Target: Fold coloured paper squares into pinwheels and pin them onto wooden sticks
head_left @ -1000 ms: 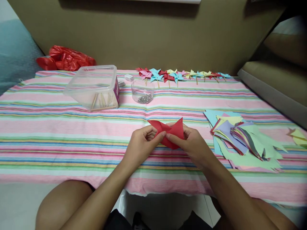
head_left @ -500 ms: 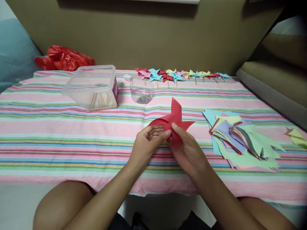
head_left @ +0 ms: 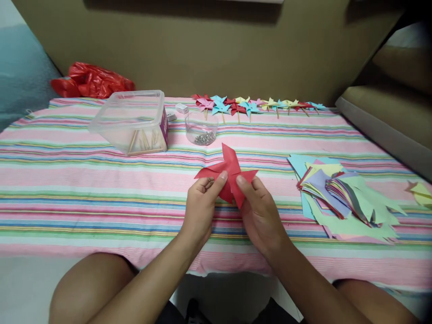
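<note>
Centrally, red paper pinwheel [head_left: 229, 173], above the striped tablecloth [head_left: 67, 189]: pinched between left hand [head_left: 202, 204] and right hand [head_left: 259, 211], thumbs closed on its middle. Clear plastic box [head_left: 130, 121]: wooden sticks. Small clear cup [head_left: 201, 128]: metal pins.

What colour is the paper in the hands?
Red; the paper shows best in the head view.

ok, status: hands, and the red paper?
Left hand and right hand both pinching red pinwheel near its middle. Paper stack off to the right, apart. Nothing in the way.
</note>
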`<state>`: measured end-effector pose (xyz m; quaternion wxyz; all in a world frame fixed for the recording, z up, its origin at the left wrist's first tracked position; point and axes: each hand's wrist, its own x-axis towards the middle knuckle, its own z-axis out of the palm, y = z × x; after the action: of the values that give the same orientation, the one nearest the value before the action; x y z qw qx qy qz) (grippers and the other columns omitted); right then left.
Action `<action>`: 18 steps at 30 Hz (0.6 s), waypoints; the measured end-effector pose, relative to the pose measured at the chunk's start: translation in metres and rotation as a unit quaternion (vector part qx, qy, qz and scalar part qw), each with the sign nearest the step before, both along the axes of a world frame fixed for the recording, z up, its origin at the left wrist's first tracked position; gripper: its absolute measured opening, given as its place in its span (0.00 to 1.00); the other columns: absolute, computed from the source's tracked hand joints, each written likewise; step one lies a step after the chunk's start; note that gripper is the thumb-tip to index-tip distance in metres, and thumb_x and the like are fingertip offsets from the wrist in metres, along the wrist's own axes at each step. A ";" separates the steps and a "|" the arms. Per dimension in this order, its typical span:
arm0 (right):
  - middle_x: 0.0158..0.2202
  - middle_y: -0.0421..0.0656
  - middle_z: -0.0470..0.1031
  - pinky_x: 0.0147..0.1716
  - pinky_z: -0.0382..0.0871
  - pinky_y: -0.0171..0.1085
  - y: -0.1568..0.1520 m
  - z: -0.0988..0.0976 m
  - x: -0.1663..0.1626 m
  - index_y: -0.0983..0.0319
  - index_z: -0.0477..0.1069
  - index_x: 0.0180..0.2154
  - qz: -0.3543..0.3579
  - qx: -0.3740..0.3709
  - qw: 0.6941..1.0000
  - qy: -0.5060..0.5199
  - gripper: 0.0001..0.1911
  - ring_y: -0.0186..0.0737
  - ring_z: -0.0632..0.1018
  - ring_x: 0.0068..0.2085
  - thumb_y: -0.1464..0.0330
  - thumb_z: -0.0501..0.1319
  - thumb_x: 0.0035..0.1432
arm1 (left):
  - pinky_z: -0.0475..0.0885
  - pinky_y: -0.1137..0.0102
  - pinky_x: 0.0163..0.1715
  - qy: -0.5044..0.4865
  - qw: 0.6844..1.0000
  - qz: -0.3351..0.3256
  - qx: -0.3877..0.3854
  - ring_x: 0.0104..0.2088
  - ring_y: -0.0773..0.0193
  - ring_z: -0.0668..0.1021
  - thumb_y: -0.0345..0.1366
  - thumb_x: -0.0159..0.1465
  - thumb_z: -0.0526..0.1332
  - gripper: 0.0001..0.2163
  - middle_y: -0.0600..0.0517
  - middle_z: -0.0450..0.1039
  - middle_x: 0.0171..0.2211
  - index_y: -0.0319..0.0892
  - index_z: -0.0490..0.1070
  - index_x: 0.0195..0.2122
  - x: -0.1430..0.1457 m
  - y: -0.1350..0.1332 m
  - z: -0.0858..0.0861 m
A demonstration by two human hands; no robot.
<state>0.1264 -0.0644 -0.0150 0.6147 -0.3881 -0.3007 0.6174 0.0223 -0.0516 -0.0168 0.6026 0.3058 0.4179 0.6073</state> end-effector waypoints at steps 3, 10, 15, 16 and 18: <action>0.48 0.41 0.76 0.43 0.77 0.44 -0.002 -0.002 0.003 0.50 0.59 0.56 -0.047 0.043 0.996 -0.067 0.27 0.40 0.79 0.42 0.61 0.66 0.59 | 0.70 0.73 0.33 -0.024 0.999 0.021 -0.020 0.27 0.68 0.74 0.42 0.55 0.74 0.13 0.54 0.74 0.25 0.38 0.76 0.28 -0.008 0.004 0.002; 0.52 0.43 0.69 0.46 0.76 0.43 -0.004 -0.013 0.006 0.53 0.76 0.43 -0.007 0.189 0.928 -0.320 0.08 0.40 0.77 0.46 0.68 0.65 0.60 | 0.69 0.74 0.29 -0.034 0.999 0.024 -0.021 0.24 0.71 0.72 0.42 0.55 0.74 0.14 0.54 0.74 0.23 0.37 0.75 0.24 -0.018 0.008 0.003; 0.49 0.44 0.69 0.44 0.78 0.41 -0.001 -0.008 0.010 0.55 0.80 0.36 -0.030 0.145 0.940 -0.307 0.04 0.42 0.76 0.48 0.63 0.67 0.59 | 0.68 0.74 0.29 -0.003 1.000 0.024 -0.014 0.24 0.70 0.73 0.41 0.56 0.73 0.14 0.54 0.74 0.22 0.37 0.74 0.24 -0.017 0.006 0.004; 0.47 0.44 0.70 0.44 0.78 0.41 0.000 -0.007 0.011 0.55 0.80 0.36 -0.034 0.138 0.942 -0.304 0.06 0.44 0.75 0.50 0.61 0.67 0.59 | 0.69 0.74 0.29 0.008 1.000 0.024 -0.011 0.25 0.69 0.74 0.42 0.56 0.73 0.13 0.53 0.75 0.23 0.37 0.75 0.26 -0.016 0.006 0.003; 0.44 0.45 0.72 0.44 0.78 0.42 0.002 -0.005 0.015 0.55 0.80 0.35 -0.038 0.132 0.944 -0.301 0.08 0.47 0.73 0.54 0.59 0.66 0.60 | 0.71 0.72 0.32 0.029 0.999 0.020 -0.003 0.28 0.66 0.77 0.42 0.57 0.73 0.13 0.51 0.77 0.25 0.37 0.76 0.29 -0.016 0.005 0.003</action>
<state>0.1410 -0.0622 -0.0195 0.5644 -0.4824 -0.5353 0.4028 0.0064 -0.0466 -0.0139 0.5793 0.3129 0.4427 0.6087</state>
